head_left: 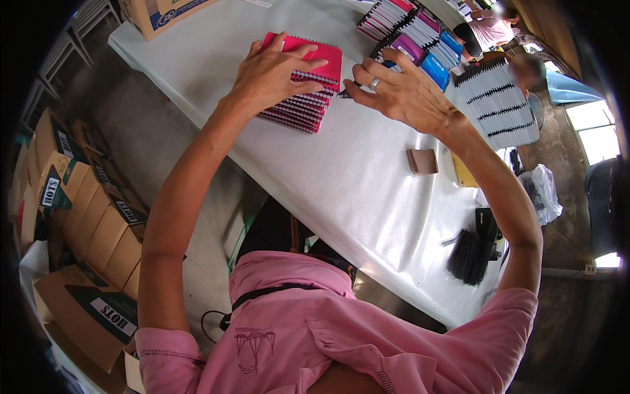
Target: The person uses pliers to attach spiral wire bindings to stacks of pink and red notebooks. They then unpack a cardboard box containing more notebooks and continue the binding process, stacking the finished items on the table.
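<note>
A stack of red spiral-bound notebooks (pixel 295 113) sits on the white-covered table in front of me, its lower ones fanned toward me. My left hand (pixel 270 77) rests on the stack, fingers spread over the red top cover and thumb toward the bound edges. Just right of the notebooks, my right hand (pixel 403 92), with a ring on one finger, is closed around a dark pen (pixel 344 94). Its tip points at the right edge of the stack, and I cannot tell whether it touches. The rest of the pen is mostly hidden by my fingers.
More spiral notebooks in red, purple and blue (pixel 434 69) and a white-paged bound pile (pixel 502 108) line the far right. A small open box (pixel 422 161) and black binding coils (pixel 467 257) lie nearer. Cardboard boxes (pixel 98 217) stand at left. Another person (pixel 492 33) is beyond.
</note>
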A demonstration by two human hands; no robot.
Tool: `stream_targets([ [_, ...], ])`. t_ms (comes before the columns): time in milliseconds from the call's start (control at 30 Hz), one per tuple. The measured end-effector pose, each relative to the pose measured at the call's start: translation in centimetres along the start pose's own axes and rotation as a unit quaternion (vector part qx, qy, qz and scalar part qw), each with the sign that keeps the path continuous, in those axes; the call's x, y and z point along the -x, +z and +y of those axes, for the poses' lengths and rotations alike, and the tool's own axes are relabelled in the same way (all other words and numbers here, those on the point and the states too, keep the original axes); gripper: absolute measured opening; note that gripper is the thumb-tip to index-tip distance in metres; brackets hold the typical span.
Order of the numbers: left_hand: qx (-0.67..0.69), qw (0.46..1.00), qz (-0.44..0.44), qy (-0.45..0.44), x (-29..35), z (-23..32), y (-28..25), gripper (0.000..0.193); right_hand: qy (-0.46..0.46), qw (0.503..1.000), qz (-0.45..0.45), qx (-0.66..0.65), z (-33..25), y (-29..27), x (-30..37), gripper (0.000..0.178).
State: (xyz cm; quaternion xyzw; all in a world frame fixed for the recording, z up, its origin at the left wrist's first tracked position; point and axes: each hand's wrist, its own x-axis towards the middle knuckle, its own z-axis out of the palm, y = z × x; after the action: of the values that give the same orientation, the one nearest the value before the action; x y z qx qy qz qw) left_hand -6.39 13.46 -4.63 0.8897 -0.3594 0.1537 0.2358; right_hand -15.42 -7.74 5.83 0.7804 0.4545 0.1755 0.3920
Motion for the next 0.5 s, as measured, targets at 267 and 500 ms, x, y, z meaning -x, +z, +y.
stream_targets([
  [267,-0.008,1.000,-0.013,0.025,-0.4,0.0,-0.2,0.039,-0.008,0.999,0.029,0.013,0.0,1.0,-0.1,0.025],
  [500,-0.033,0.999,-0.009,0.029,-0.4,-0.1,-0.3,0.045,0.158,0.967,-0.192,-0.063,-2.8,-1.1,-2.4,0.009],
])
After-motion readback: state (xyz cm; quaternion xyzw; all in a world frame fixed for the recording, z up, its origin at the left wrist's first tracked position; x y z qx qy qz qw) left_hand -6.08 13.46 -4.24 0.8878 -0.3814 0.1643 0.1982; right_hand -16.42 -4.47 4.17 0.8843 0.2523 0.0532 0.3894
